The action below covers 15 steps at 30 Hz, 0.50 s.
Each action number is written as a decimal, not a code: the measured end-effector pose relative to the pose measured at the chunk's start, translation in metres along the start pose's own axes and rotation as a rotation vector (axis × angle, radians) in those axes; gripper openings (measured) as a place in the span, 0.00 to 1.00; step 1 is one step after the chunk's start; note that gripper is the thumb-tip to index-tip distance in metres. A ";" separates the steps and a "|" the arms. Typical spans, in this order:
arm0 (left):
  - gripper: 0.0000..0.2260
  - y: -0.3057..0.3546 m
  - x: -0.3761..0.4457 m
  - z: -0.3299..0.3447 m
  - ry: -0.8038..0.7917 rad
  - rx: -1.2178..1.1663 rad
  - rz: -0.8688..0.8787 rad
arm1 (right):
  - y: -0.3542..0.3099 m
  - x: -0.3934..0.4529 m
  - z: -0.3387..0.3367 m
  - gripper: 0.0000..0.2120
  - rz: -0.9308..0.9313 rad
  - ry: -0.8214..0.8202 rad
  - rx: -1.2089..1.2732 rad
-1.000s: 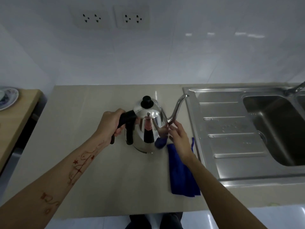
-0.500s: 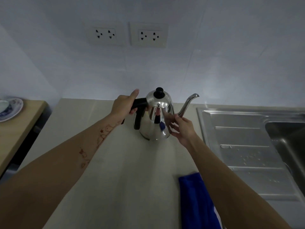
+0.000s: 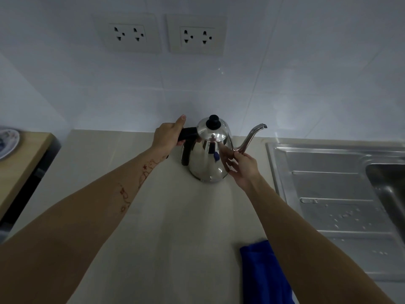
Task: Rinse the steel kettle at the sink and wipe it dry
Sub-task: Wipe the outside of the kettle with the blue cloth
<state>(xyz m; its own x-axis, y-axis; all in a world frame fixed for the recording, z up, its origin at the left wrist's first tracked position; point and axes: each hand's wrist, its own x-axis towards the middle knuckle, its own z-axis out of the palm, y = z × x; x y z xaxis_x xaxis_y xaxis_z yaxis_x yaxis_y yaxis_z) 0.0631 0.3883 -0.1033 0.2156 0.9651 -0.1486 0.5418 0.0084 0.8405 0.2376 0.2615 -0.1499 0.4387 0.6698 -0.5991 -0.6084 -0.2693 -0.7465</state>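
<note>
A shiny steel kettle (image 3: 208,159) with a black lid knob, black handle and thin gooseneck spout stands on the beige counter (image 3: 175,227) near the back wall. My left hand (image 3: 167,134) is wrapped over the top of its black handle. With spread fingers, my right hand (image 3: 241,165) touches the kettle's right side by the base of the spout. A blue cloth (image 3: 263,273) lies on the counter at the front, partly under my right forearm. The steel sink (image 3: 328,194) with its ribbed drainboard is to the right.
The sink basin (image 3: 390,189) drops off at the far right edge. Two wall sockets (image 3: 162,36) sit above the kettle. A wooden table (image 3: 19,163) with a plate (image 3: 6,141) stands to the left, across a dark gap.
The kettle has gone from the counter's middle, beside the cloth, back toward the wall, both hands staying on it. The view has tilted up, so the cloth now lies low in frame.
</note>
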 end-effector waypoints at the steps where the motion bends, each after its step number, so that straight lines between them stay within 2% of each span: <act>1: 0.25 0.000 0.000 0.000 -0.001 0.014 0.001 | 0.000 0.000 -0.001 0.12 0.002 0.004 0.003; 5: 0.31 0.005 -0.005 -0.001 -0.020 0.160 -0.001 | -0.003 -0.006 0.000 0.11 -0.023 -0.004 0.022; 7: 0.31 0.005 -0.008 -0.002 0.008 0.260 0.031 | -0.005 -0.013 0.001 0.11 -0.034 0.032 -0.052; 11: 0.21 0.003 -0.028 -0.002 0.136 0.375 0.142 | -0.011 -0.031 -0.008 0.25 -0.104 0.026 -0.490; 13: 0.19 0.008 -0.049 -0.002 0.212 0.399 0.192 | -0.018 -0.049 -0.017 0.26 -0.233 -0.025 -0.740; 15: 0.17 0.011 -0.068 -0.002 0.211 0.497 0.254 | -0.026 -0.067 -0.026 0.24 -0.367 -0.092 -0.972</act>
<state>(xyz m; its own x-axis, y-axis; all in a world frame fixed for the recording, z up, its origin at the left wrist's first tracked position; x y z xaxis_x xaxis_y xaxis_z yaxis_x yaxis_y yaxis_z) 0.0531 0.3235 -0.0828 0.2497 0.9524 0.1748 0.8208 -0.3040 0.4837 0.2416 0.2056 -0.0975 0.4124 0.8622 -0.2941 0.3653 -0.4522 -0.8137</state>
